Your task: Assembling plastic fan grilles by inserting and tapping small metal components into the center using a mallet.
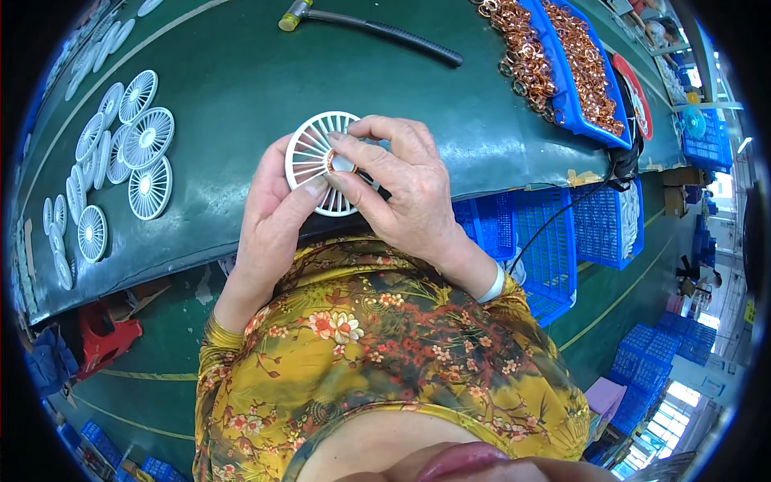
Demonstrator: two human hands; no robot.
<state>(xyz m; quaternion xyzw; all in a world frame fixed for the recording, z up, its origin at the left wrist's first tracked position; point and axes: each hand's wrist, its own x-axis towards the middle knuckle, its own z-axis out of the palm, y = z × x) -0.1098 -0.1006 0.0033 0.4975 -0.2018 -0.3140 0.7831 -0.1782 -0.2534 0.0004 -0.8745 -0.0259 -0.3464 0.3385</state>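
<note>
A white round plastic grille with thin spokes (307,150) is held up in front of my chest, above the table's near edge. My left hand (275,207) grips it by the left and lower rim, with the thumb laid over the spokes. My right hand (405,178) is closed around its right side, thumb and fingertips at the hub. A copper-coloured ring (330,161) shows partly around the hub under those fingertips. The rest of the ring and the grille's right rim are hidden behind my right hand.
Several similar white grilles (148,138) lie spread at the left. A hammer (377,30) lies at the far side of the green table (233,72). Copper rings (526,60) are heaped beside a blue tray (569,104) full of them. Blue crates (546,241) stand below at the right.
</note>
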